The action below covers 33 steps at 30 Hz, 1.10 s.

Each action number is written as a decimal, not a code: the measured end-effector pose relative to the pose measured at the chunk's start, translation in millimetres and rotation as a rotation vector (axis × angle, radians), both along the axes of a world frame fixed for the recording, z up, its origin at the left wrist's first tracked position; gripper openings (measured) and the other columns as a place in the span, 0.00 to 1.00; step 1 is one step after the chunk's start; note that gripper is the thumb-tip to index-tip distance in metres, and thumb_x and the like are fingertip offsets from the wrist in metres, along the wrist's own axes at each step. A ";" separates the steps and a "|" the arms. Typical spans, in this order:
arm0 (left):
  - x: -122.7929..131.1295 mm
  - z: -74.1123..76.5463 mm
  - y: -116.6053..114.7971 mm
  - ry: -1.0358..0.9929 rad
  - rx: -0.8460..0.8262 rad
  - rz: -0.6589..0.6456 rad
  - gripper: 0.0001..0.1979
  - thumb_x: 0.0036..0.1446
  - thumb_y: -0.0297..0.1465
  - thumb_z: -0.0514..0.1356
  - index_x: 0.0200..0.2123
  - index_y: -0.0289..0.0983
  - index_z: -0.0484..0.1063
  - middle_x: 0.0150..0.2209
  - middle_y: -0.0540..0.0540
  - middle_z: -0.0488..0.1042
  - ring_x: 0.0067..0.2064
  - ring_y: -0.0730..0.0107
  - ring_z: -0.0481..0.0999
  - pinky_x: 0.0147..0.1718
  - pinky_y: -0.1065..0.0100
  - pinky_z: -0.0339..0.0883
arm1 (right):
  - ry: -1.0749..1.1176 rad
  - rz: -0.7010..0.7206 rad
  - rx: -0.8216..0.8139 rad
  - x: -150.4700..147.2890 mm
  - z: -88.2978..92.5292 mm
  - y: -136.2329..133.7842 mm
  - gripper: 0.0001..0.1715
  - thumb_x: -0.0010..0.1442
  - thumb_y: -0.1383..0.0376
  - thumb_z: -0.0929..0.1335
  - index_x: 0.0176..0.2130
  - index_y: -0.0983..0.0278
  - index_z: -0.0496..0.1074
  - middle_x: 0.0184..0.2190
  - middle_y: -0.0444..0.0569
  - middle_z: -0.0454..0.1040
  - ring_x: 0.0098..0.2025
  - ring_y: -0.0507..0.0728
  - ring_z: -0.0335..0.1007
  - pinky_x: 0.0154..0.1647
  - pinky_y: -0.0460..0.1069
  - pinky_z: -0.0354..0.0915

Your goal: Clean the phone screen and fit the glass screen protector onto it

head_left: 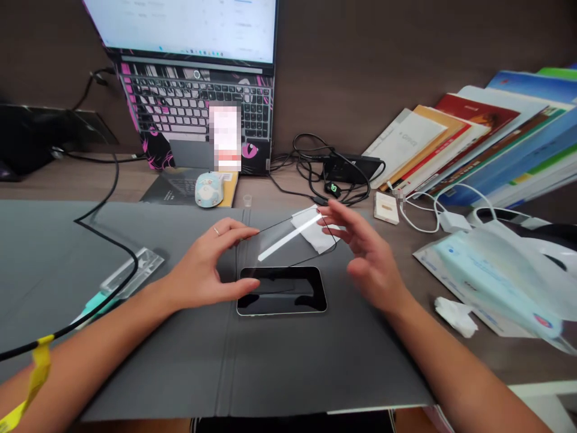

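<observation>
A black smartphone (288, 294) lies flat, screen up, on a grey mat (180, 361). Just above it a clear glass screen protector (293, 240) with a thin dark border hangs tilted, held by its two short ends. My left hand (205, 270) pinches its left end between fingertip and thumb, and the thumb rests by the phone's left edge. My right hand (365, 252) holds the right end with its fingertips, the other fingers spread. A white wipe (315, 231) lies under the protector's far right corner.
An open laptop (198, 90) stands at the back with a small mouse (208, 189) before it. A cable tangle and charger (338, 171) lie behind. Stacked folders (487, 138) and plastic packaging (496, 270) fill the right. A black cable (112, 240) and clear tray (130, 270) lie left.
</observation>
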State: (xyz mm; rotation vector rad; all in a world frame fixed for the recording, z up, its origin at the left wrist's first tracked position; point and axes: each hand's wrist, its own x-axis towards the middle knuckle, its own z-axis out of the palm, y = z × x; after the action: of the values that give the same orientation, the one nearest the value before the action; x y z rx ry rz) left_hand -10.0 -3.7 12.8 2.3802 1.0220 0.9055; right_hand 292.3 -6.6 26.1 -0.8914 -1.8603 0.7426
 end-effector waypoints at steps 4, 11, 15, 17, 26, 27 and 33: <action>4.6 -1.8 -4.0 -0.057 -0.050 -0.083 0.32 0.55 0.43 0.67 0.61 0.45 0.64 0.50 0.43 0.70 0.46 0.60 0.72 0.46 0.56 0.72 | -0.061 0.136 -0.022 -14.3 -2.3 -5.5 0.55 0.53 0.35 0.70 0.70 0.51 0.56 0.65 0.56 0.65 0.64 0.67 0.65 0.62 0.64 0.65; 9.7 -5.3 -7.9 0.050 0.084 -0.111 0.39 0.54 0.46 0.69 0.65 0.46 0.58 0.56 0.39 0.68 0.54 0.53 0.73 0.51 0.53 0.72 | -0.051 0.225 -0.056 -30.9 4.8 -19.1 0.50 0.52 0.51 0.79 0.67 0.51 0.59 0.66 0.53 0.65 0.68 0.64 0.60 0.67 0.63 0.59; 7.6 -4.8 -7.0 0.048 0.145 -0.206 0.44 0.51 0.55 0.68 0.65 0.45 0.58 0.55 0.38 0.70 0.53 0.51 0.74 0.49 0.51 0.73 | 0.193 0.450 -0.195 -29.8 4.4 -15.7 0.47 0.53 0.51 0.78 0.66 0.53 0.64 0.60 0.52 0.72 0.63 0.63 0.67 0.66 0.62 0.60; 5.5 -5.0 -6.3 0.013 0.182 -0.198 0.46 0.49 0.57 0.67 0.66 0.46 0.58 0.54 0.38 0.71 0.52 0.50 0.74 0.48 0.50 0.73 | 0.331 0.620 -0.360 -26.4 5.1 -12.5 0.43 0.56 0.44 0.74 0.64 0.57 0.67 0.50 0.52 0.78 0.54 0.62 0.74 0.60 0.62 0.65; 11.6 0.2 -16.6 0.042 0.573 -0.258 0.49 0.56 0.49 0.67 0.71 0.37 0.48 0.58 0.33 0.69 0.58 0.53 0.73 0.53 0.55 0.74 | 0.120 1.012 -1.015 -21.9 11.3 -14.3 0.51 0.65 0.39 0.63 0.73 0.61 0.46 0.36 0.50 0.80 0.33 0.57 0.75 0.40 0.55 0.71; 13.6 1.3 -18.4 0.061 0.607 -0.279 0.46 0.58 0.48 0.66 0.70 0.34 0.51 0.56 0.34 0.71 0.57 0.54 0.74 0.53 0.56 0.74 | 0.125 1.017 -1.032 -23.2 8.7 -14.3 0.51 0.65 0.39 0.62 0.73 0.61 0.46 0.35 0.50 0.80 0.32 0.56 0.74 0.39 0.54 0.71; 17.5 6.2 -23.9 0.102 0.725 -0.251 0.31 0.61 0.45 0.65 0.59 0.30 0.66 0.46 0.39 0.77 0.48 0.60 0.77 0.47 0.59 0.77 | 0.140 1.068 -1.068 -32.4 -0.8 -15.1 0.51 0.67 0.39 0.61 0.73 0.64 0.45 0.33 0.50 0.78 0.31 0.55 0.73 0.37 0.53 0.69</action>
State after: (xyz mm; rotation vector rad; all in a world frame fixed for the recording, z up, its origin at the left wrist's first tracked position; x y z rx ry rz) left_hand 7.5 -27.6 19.1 3.0755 0.4336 1.2139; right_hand 260.0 -21.8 25.3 -0.3004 -1.6604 2.5103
